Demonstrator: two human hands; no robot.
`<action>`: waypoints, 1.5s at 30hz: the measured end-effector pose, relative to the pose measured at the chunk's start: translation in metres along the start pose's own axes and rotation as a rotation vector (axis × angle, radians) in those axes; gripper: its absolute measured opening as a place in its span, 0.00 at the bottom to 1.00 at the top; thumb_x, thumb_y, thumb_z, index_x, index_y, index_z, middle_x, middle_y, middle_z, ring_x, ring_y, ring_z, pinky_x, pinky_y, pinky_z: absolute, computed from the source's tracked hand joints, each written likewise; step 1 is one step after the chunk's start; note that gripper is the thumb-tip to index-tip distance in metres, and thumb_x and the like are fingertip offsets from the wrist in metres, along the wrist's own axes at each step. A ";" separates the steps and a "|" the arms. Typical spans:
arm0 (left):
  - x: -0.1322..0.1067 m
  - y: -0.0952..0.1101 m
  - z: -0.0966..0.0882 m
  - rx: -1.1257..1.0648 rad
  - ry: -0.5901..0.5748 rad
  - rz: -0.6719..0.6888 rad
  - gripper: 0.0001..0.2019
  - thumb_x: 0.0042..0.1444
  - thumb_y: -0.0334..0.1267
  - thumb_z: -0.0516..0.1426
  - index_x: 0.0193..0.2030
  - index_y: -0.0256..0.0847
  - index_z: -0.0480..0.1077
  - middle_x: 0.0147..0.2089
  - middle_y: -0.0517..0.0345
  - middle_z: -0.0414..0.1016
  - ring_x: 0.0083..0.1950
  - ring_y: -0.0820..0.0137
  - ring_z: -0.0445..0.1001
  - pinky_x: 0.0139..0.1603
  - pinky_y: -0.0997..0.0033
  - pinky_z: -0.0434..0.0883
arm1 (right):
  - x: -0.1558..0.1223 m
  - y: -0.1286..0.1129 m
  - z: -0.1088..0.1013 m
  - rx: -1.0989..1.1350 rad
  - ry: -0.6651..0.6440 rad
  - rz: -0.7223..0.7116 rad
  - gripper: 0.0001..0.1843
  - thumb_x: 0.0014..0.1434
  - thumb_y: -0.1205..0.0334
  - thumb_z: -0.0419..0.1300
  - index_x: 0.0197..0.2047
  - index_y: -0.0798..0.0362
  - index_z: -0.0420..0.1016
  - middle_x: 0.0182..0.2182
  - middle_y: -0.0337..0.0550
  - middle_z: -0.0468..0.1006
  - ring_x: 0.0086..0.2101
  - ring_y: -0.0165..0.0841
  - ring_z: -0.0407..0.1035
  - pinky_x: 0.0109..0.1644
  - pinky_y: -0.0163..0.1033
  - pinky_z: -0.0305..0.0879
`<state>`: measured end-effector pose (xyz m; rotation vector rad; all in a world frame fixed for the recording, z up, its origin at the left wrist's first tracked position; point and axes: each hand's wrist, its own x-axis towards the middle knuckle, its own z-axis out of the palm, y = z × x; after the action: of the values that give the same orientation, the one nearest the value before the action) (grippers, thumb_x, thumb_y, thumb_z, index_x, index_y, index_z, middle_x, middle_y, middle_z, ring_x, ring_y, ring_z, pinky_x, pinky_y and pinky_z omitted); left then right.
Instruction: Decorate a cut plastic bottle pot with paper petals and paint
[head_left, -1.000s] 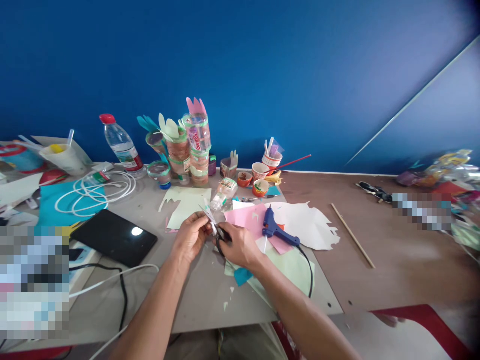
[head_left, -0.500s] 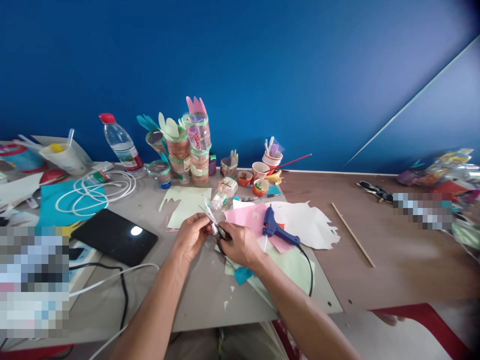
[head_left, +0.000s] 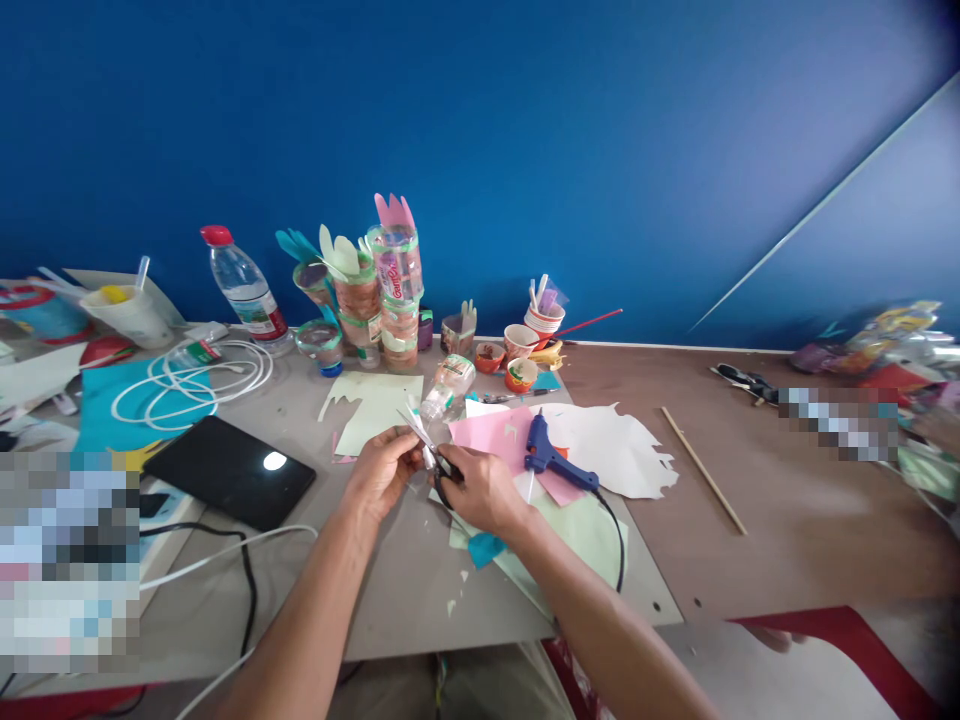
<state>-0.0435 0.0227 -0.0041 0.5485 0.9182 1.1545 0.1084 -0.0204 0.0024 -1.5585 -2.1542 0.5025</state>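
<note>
My right hand is closed round a pair of scissors with black handles, blades pointing up and left. My left hand pinches a small pale scrap of paper right at the blades. Both hands hover over the grey board near its middle. A blue glue gun lies just right of my right hand on pink paper and white paper. Pale green paper lies behind my hands.
A stack of cut plastic bottles with paper shapes stands at the back, beside a water bottle and small paper cups. A black tablet and coiled white cable lie left. A wooden stick rests on the brown table right.
</note>
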 end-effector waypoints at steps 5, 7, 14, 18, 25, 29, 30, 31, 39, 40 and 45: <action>-0.001 0.000 -0.001 0.012 -0.026 -0.003 0.10 0.35 0.32 0.66 0.22 0.33 0.69 0.20 0.62 0.67 0.21 0.80 0.63 0.23 0.77 0.64 | 0.000 0.003 -0.002 0.050 0.025 -0.013 0.10 0.56 0.65 0.55 0.41 0.51 0.73 0.30 0.40 0.78 0.30 0.31 0.70 0.34 0.31 0.59; -0.001 0.002 0.000 -0.007 -0.030 0.000 0.10 0.36 0.32 0.66 0.23 0.34 0.69 0.22 0.61 0.69 0.21 0.80 0.63 0.23 0.77 0.65 | 0.000 0.005 -0.004 0.105 0.059 0.022 0.11 0.56 0.64 0.55 0.42 0.51 0.73 0.29 0.39 0.78 0.28 0.30 0.69 0.33 0.31 0.59; -0.001 0.003 -0.002 -0.051 0.030 0.005 0.11 0.39 0.32 0.66 0.28 0.37 0.67 0.27 0.61 0.73 0.23 0.78 0.67 0.25 0.77 0.68 | 0.003 0.012 -0.012 0.070 0.120 0.172 0.15 0.55 0.58 0.58 0.46 0.50 0.74 0.30 0.39 0.79 0.29 0.32 0.72 0.33 0.32 0.62; -0.001 0.003 -0.001 -0.061 0.025 0.025 0.13 0.38 0.32 0.66 0.29 0.37 0.67 0.29 0.61 0.73 0.24 0.79 0.67 0.27 0.77 0.68 | 0.002 0.008 -0.014 -0.050 0.069 0.256 0.26 0.56 0.56 0.57 0.57 0.51 0.66 0.38 0.45 0.81 0.37 0.37 0.75 0.37 0.35 0.63; 0.003 0.007 -0.004 -0.140 0.075 0.180 0.14 0.36 0.32 0.66 0.29 0.38 0.66 0.28 0.66 0.70 0.23 0.83 0.64 0.27 0.80 0.64 | 0.000 -0.003 -0.023 -0.234 -0.067 0.311 0.19 0.60 0.56 0.53 0.53 0.51 0.66 0.40 0.49 0.80 0.39 0.41 0.75 0.35 0.37 0.59; 0.004 0.008 -0.005 -0.144 0.088 0.220 0.15 0.35 0.32 0.66 0.29 0.39 0.66 0.27 0.66 0.69 0.23 0.83 0.63 0.27 0.80 0.62 | -0.004 -0.007 -0.028 -0.308 -0.114 0.337 0.17 0.61 0.56 0.53 0.52 0.52 0.67 0.38 0.52 0.81 0.38 0.44 0.75 0.34 0.38 0.59; 0.004 0.008 -0.005 -0.140 0.081 0.222 0.15 0.35 0.32 0.66 0.30 0.39 0.66 0.27 0.66 0.69 0.23 0.83 0.63 0.27 0.80 0.62 | -0.006 -0.007 -0.029 -0.325 -0.128 0.341 0.17 0.61 0.56 0.52 0.51 0.52 0.68 0.37 0.53 0.81 0.37 0.44 0.76 0.33 0.38 0.59; 0.003 0.008 -0.004 -0.136 0.079 0.228 0.16 0.35 0.32 0.66 0.31 0.39 0.66 0.26 0.65 0.69 0.23 0.82 0.63 0.28 0.80 0.61 | -0.008 -0.008 -0.030 -0.341 -0.142 0.345 0.16 0.61 0.56 0.52 0.49 0.53 0.69 0.36 0.53 0.81 0.36 0.45 0.76 0.33 0.38 0.59; 0.003 0.004 -0.003 -0.017 0.160 0.358 0.17 0.37 0.34 0.65 0.36 0.39 0.66 0.25 0.65 0.70 0.23 0.80 0.64 0.28 0.78 0.60 | -0.020 -0.013 -0.035 -0.371 -0.243 0.354 0.14 0.60 0.58 0.54 0.40 0.56 0.76 0.35 0.59 0.80 0.35 0.47 0.76 0.33 0.41 0.63; 0.004 0.003 -0.004 0.000 0.161 0.369 0.17 0.38 0.35 0.65 0.35 0.39 0.66 0.25 0.65 0.70 0.23 0.80 0.64 0.28 0.78 0.60 | -0.020 -0.014 -0.036 -0.378 -0.263 0.345 0.14 0.60 0.58 0.54 0.38 0.57 0.77 0.35 0.60 0.80 0.35 0.48 0.76 0.33 0.41 0.63; 0.007 0.001 -0.004 0.015 0.201 0.406 0.16 0.39 0.35 0.63 0.36 0.40 0.64 0.25 0.66 0.69 0.23 0.80 0.64 0.29 0.77 0.60 | -0.009 -0.024 -0.048 -0.400 -0.199 0.199 0.15 0.62 0.62 0.51 0.39 0.56 0.78 0.39 0.57 0.78 0.35 0.43 0.75 0.34 0.40 0.64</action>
<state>-0.0462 0.0289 -0.0074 0.6592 1.0151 1.5917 0.1175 -0.0344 0.0548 -2.0280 -2.3695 0.3095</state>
